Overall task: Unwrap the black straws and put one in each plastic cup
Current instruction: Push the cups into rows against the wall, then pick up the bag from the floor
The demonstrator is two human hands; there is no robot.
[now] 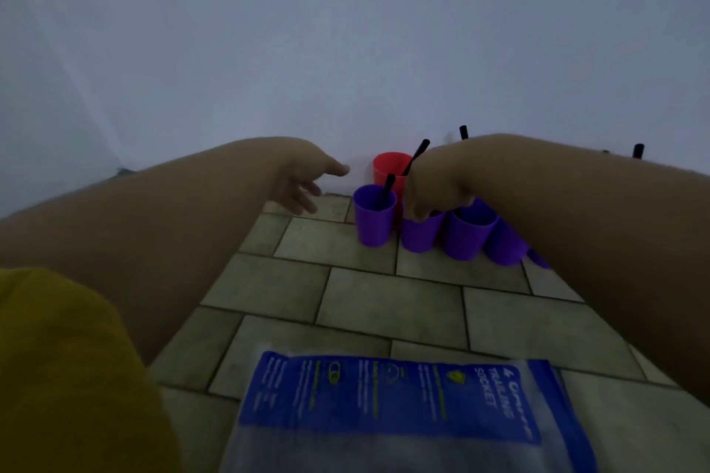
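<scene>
**A:** Where do things stand?

**B:** My right hand (434, 192) is curled down over the second purple cup (420, 236) in the front row. I can't tell if it pinches a straw, as only a dark bit shows under the fingers. My left hand (303, 186) is released, fingers spread, just left of the cups.

**A:** And the rest?

**B:** The leftmost purple cup (374, 217) holds a black straw (389, 184). The red cup (388, 165) behind it holds a slanted straw (419, 153).

**A:** How should I finish this one?

**B:** I'd go straight down into the mouth and let go only once the tip rests inside. Then I'd lift the wrist clear. These cups look light and stand close together, so a brush could tip them.
</scene>
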